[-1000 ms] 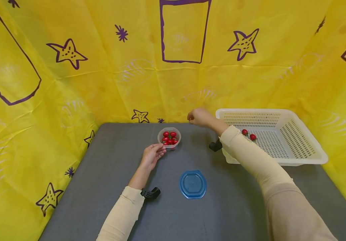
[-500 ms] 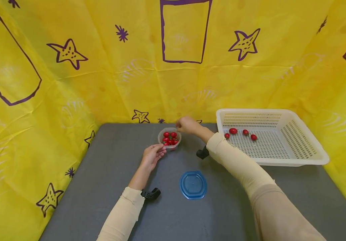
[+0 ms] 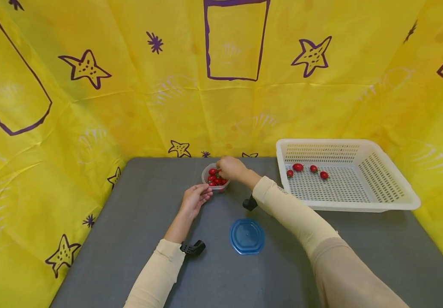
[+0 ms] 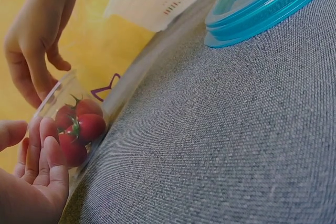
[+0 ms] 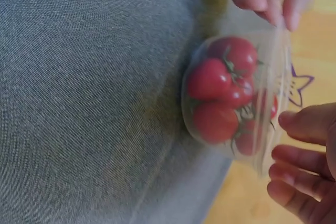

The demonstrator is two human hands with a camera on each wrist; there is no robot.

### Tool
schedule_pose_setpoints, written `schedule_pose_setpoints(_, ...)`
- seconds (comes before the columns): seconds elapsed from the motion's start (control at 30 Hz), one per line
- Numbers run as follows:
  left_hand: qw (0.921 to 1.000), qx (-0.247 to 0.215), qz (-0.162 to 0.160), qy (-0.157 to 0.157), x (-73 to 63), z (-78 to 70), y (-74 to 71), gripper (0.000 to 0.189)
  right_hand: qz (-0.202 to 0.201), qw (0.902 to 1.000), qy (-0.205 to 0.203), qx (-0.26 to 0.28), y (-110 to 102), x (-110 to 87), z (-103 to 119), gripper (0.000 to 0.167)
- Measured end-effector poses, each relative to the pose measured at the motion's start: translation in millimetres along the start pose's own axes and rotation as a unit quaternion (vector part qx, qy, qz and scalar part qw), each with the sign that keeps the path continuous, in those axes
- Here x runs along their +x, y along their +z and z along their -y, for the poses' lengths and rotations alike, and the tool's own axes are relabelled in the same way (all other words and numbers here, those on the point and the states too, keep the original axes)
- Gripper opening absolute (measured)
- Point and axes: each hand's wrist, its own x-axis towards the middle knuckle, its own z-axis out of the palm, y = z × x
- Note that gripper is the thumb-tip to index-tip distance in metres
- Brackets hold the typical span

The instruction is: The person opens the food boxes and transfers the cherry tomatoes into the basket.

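Note:
A small clear plastic container (image 3: 204,176) with several red cherry tomatoes (image 3: 212,172) stands near the table's far edge. My left hand (image 3: 195,199) pinches its near-left rim between thumb and fingers. Over the container's right side is my right hand (image 3: 233,168), fingers pointing down into it. In the right wrist view, the right hand's fingers (image 5: 299,156) are loosely bent and spread at the rim, with no tomato visible between them. Green stems show on the tomatoes (image 4: 90,127) through the clear wall in the left wrist view. Part of the container is hidden behind the right hand.
A white perforated basket (image 3: 388,171) stands at the right, several tomatoes (image 3: 298,167) lying toward its left side. Flat on the grey table (image 3: 148,188), nearer me, lies a blue lid (image 3: 247,236). A yellow patterned cloth (image 3: 229,115) hangs behind the table.
My right hand has moved left from beside the basket to over the container, uncovering more tomatoes in the basket. The left hand has stayed at the rim.

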Motion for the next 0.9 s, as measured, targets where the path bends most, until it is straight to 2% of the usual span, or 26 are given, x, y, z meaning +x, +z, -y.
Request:
schedule_pose_setpoints(0.17,1.0000,-0.009,0.001,0.000,1.7,-0.5,0.9,0.011,0.005,0.9985,0.028,-0.047,9,2.7,8,0.018)
schedule_pose_setpoints(0.33,1.0000,-0.009,0.003,0.000,1.1,-0.3,1.3,0.011,0.014,0.9969,0.050,-0.059,17,5.2,12,0.026)
schedule_pose_setpoints(0.47,1.0000,-0.008,0.003,0.001,0.4,-0.7,1.4,0.011,0.016,0.9967,0.056,-0.057,22,7.9,13,0.031)
schedule_pose_setpoints(0.9,0.9999,-0.012,0.007,0.003,1.5,1.1,0.3,0.010,-0.005,0.9973,0.064,-0.035,31,9.5,11,0.026)
